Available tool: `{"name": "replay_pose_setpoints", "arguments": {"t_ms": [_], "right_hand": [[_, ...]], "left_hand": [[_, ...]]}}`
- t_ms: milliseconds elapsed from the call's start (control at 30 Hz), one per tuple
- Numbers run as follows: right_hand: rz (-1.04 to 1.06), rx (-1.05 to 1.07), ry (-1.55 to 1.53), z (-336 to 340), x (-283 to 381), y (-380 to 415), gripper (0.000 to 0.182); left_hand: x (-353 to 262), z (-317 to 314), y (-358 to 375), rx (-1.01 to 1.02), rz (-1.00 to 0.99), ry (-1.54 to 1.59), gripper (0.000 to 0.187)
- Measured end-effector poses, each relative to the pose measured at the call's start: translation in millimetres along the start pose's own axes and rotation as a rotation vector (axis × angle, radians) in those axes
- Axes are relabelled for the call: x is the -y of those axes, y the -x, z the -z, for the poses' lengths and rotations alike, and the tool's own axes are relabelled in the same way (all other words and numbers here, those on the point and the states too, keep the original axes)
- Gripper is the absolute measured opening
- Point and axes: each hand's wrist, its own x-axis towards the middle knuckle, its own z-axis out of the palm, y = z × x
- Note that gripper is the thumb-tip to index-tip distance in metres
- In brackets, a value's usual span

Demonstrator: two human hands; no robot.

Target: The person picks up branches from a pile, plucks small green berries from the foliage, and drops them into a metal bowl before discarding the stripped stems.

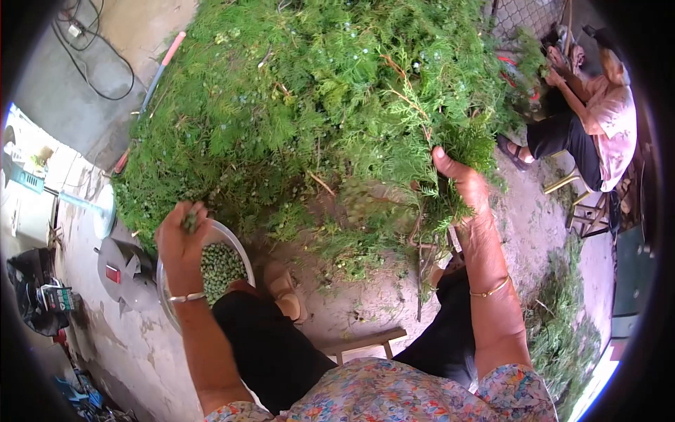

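Observation:
My left hand [181, 235] is closed on a few small green cones [189, 222] above the near-left edge of the leafy pile. Just beneath it, a basin [242, 246] holds many round green cones [220, 269]. Out to the other side, my right hand [464, 184] grips a leafy evergreen branch [427, 126], thumb on top and fingers hidden behind the foliage. The branch reaches up over a large heap of cut evergreen branches [281, 105].
A co-worker [605, 119] sits on a low stool at the right, handling foliage. A long-handled tool [162, 70] lies at the heap's left edge. A fan [104, 209] and a grey stand with a red box [113, 273] are at the left. More cut greenery [562, 316] lies at the lower right.

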Motion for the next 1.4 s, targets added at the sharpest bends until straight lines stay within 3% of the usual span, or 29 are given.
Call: {"name": "replay_pose_setpoints", "arguments": {"t_ms": [33, 100, 133, 200, 233, 267, 333, 400, 467, 533, 600, 633, 700, 800, 833, 867, 933, 1000, 1033, 1067, 1200, 1400], "right_hand": [[-0.027, 0.035, -0.066, 2.5, -1.7, -0.9, 0.033], [-0.094, 0.057, -0.180, -0.5, 3.3, 5.1, 0.034], [-0.092, 0.050, -0.183, -2.1, 4.4, 7.4, 0.034], [-0.089, 0.118, -0.296, -2.5, 4.2, 10.5, 0.038], [-0.117, 0.122, -0.287, 0.8, 1.8, 7.0, 0.037], [-0.124, 0.120, -0.280, 1.7, 1.9, 6.0, 0.037], [-0.226, 0.065, -0.336, 0.3, 2.1, 4.9, 0.041], [-0.248, 0.062, -0.270, -2.2, 2.4, 5.9, 0.044], [-0.159, 0.106, -0.271, 2.4, -6.2, -3.5, 0.043], [-0.159, 0.137, -0.291, 1.3, -4.6, -3.7, 0.039], [-0.169, 0.117, -0.268, 0.9, -4.0, -4.1, 0.036], [-0.165, 0.115, -0.269, 1.0, -4.1, -5.1, 0.036], [-0.165, 0.149, -0.327, 2.6, -5.5, -5.9, 0.034], [-0.138, 0.221, -0.535, 4.5, -8.7, -3.5, 0.021], [-0.112, 0.331, -0.512, 7.9, -10.6, -3.7, 0.019], [-0.112, 0.324, -0.510, 9.8, -10.1, -2.2, 0.019], [-0.034, 0.219, -0.217, 7.4, -5.8, 2.4, 0.023], [-0.056, 0.271, -0.379, 8.5, -6.1, 2.3, 0.025], [-0.116, 0.173, -0.352, 7.3, -2.3, 2.1, 0.025], [-0.177, 0.076, -0.325, 6.7, 0.1, 1.2, 0.025], [-0.194, 0.032, -0.305, 10.1, -3.3, -3.4, 0.022], [-0.222, 0.088, -0.231, 13.5, -11.4, -7.7, 0.027]], "left_hand": [[0.1, 23.4, 0.2, -0.102, -0.047, -0.235, 0.031], [33.8, 79.5, -18.8, -0.531, -0.543, -1.270, 0.052], [34.0, 82.5, -11.0, -0.523, -0.546, -1.271, 0.052], [32.5, 85.3, 2.7, -0.714, -0.537, -1.634, 0.064], [33.1, 86.7, 1.6, -0.564, -0.610, -1.430, 0.058], [35.3, 86.0, 4.2, -0.563, -0.599, -1.431, 0.058], [13.6, 16.6, 36.9, -0.084, -0.179, -0.610, 0.045], [11.1, -38.5, 58.2, 0.277, -0.333, -0.708, 0.030], [12.0, -80.4, 66.2, 0.522, -0.140, -0.844, 0.024], [26.0, -109.5, 70.3, 0.818, -0.208, -1.018, 0.022], [56.7, -127.7, 69.7, 0.834, 0.058, -0.874, 0.026], [72.9, -135.9, 71.2, 0.837, 0.055, -0.874, 0.026], [102.7, -147.5, 78.2, 0.675, 0.663, 0.145, 0.032], [126.4, -160.7, 83.6, 0.685, 0.621, 0.348, 0.036], [128.0, -164.9, 84.4, 0.688, 0.633, 0.348, 0.036], [126.3, -170.7, 83.5, 0.695, 0.619, 0.401, 0.031], [114.7, -180.7, 83.9, 0.702, 0.603, 0.456, 0.027], [97.4, -190.1, 86.9, 0.648, 0.572, 0.482, 0.024], [97.6, -193.1, 84.4, 0.638, 0.534, 0.489, 0.022], [101.6, -192.6, 79.4, 0.641, 0.537, 0.490, 0.022], [102.9, -186.0, 63.6, 0.671, 0.382, 0.411, 0.018], [73.9, -185.9, 65.8, 0.563, 0.054, 0.178, 0.018]]}}
